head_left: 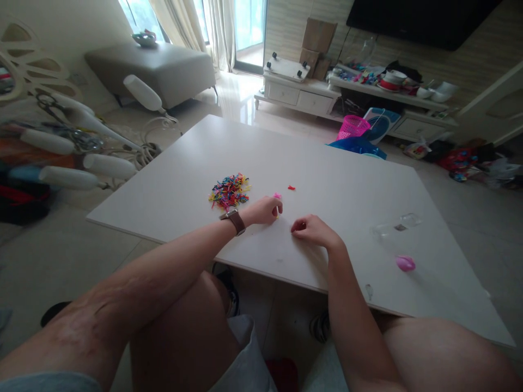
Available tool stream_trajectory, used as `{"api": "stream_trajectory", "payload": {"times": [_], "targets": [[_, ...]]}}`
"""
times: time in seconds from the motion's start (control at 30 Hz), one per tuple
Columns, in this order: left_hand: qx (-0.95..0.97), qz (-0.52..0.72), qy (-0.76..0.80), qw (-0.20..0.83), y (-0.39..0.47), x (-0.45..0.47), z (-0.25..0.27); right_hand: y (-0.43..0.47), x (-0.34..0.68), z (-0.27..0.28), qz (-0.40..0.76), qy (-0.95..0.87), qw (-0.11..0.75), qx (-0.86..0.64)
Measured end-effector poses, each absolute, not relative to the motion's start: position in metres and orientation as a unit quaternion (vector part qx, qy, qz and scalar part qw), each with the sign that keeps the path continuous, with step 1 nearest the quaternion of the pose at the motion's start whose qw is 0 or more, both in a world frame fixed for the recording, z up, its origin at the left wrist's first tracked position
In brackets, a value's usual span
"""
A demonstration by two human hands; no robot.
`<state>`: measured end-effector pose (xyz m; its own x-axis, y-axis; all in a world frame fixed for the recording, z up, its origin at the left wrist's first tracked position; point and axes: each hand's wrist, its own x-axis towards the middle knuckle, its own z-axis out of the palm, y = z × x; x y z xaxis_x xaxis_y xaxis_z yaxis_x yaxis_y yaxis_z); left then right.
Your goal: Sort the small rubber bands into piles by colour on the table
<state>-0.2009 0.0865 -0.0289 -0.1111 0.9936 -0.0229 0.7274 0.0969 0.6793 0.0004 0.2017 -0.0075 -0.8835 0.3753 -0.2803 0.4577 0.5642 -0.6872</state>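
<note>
White table (335,179) spans mid-frame; one small bright-pink piece (277,195) shows just above the curled fingers of the left hand (266,210). Right hand (314,231) fingertips bunch together; whether either grips anything, I cannot tell.

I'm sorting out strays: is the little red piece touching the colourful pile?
Apart. The head view shows white tabletop in a wide gap between the red piece and the colourful pile.

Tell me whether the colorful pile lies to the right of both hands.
No, the colorful pile lies on the white table, left of both the left hand and the right hand.
</note>
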Motion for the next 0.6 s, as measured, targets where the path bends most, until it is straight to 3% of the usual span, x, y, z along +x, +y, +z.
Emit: {"api": "stream_trajectory", "payload": {"times": [0.17,0.4,0.6], "targets": [[0.639,0.264,0.664,0.285,0.083,-0.205,-0.023,0.206,0.001,-0.004,-0.415,0.874,0.044,0.249],[0.619,0.268,0.671,0.306,0.075,-0.221,-0.022,0.219,-0.013,0.012,-0.322,0.909,-0.025,0.264],[0.626,0.261,0.677,0.285,0.073,-0.206,-0.028,0.226,-0.051,-0.001,-0.297,0.898,-0.157,0.286]]}}
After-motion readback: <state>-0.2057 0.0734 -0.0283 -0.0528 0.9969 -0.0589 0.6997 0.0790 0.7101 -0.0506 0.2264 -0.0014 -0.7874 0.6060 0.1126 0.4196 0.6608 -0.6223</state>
